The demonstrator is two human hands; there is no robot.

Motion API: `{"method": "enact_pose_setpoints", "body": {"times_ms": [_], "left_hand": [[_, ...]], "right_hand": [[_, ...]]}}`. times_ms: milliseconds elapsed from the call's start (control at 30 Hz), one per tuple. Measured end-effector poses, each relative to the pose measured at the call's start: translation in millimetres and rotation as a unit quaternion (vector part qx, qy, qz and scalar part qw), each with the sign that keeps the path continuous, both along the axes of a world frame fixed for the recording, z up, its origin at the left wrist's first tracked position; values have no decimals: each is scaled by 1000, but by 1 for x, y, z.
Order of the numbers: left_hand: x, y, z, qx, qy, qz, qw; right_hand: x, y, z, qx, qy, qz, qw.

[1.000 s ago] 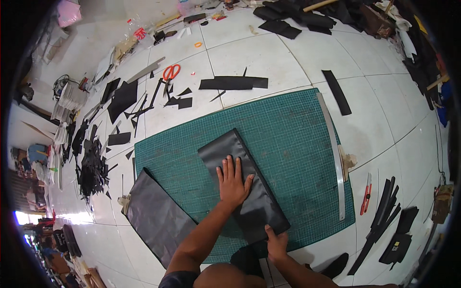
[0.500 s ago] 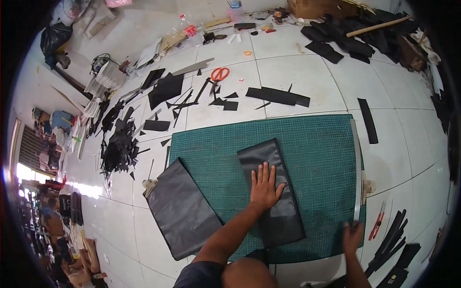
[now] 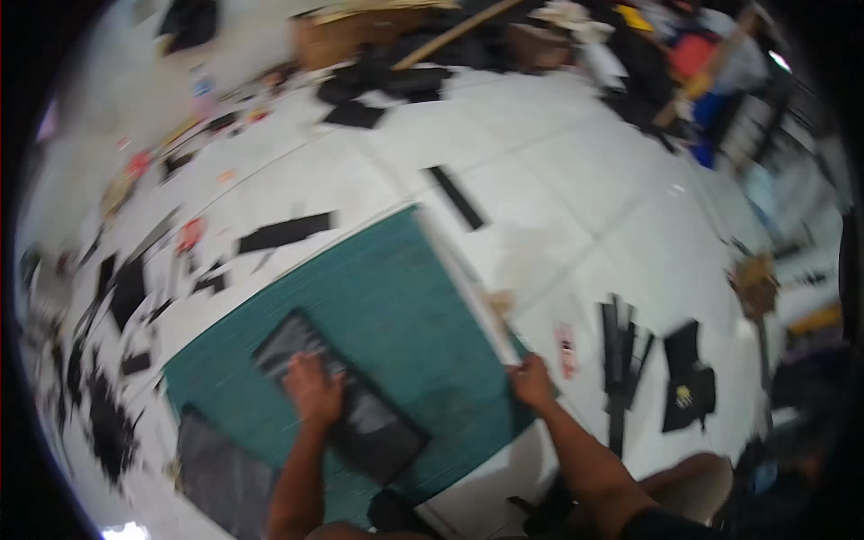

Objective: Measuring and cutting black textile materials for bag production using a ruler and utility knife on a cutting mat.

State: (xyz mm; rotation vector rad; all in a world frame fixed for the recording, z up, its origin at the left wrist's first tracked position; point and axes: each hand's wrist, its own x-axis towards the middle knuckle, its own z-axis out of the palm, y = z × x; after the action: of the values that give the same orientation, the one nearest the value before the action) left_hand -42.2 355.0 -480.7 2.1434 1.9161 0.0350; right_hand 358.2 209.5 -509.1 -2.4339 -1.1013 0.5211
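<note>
My left hand (image 3: 315,387) lies flat on a folded piece of black sheet material (image 3: 376,423), its fingers stretched out over the far half. That piece rests on a green cutting mat (image 3: 387,306). At the mat's right edge my right hand (image 3: 533,382) is closed at the near end of a long metal ruler (image 3: 468,292), its fingertips blurred. A second, wider black sheet (image 3: 220,468) overlaps the mat's near left corner, left of my left forearm.
Right of the mat lie a red cutter knife (image 3: 566,351), several black strips (image 3: 619,351) and a black piece with a yellow mark (image 3: 688,387). Orange-handled scissors (image 3: 190,236) and black scraps (image 3: 110,418) are on the left. A brown box (image 3: 351,40) stands at the back.
The view has swung to the right, showing more floor and clutter there. My left hand stays on the folded black piece, and my right hand remains at the ruler's near end.
</note>
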Motion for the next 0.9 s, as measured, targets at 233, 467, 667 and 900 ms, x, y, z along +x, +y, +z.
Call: {"method": "enact_pose_setpoints", "body": {"times_ms": [233,467,667,900], "left_hand": [[12,8,-10,-55,-1,0,999],[-3,14,10,-34,13,-1,999],[2,18,12,40,-78,-28,996],[-40,49,30,133,-224,58,964]], "right_hand": [[-25,4,26,170,141,-32,975],[-35,27,36,173,-86,73,978],[-35,14,44,215,-38,126,968],[-57,43,39,166,68,135,975]]}}
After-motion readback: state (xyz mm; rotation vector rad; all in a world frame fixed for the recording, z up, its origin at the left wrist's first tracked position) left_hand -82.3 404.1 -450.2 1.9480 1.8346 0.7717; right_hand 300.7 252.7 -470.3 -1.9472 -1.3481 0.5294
